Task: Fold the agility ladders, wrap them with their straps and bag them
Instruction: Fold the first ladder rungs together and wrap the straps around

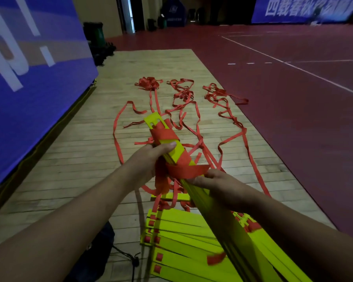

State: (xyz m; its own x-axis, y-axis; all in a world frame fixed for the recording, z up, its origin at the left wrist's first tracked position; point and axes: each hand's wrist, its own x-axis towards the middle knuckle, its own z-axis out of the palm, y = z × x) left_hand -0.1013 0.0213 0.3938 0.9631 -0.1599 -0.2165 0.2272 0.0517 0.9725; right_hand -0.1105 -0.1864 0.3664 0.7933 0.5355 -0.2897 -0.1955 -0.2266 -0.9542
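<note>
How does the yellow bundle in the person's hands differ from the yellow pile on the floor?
The held bundle is packed tight and bound with red strap; the floor pile is fanned out and unbound. The held bundle is raised and tilted in the left hand and right hand; the floor pile lies flat on the wooden floor. Both are yellow slats with red straps.

A blue banner (29, 68) flanks wooden flooring (80, 159) beside red court (293, 119).

Matt yellow plastic rungs (176, 151), red woven-cloth straps (183, 170), pale wood-plank floor (86, 159).
</note>
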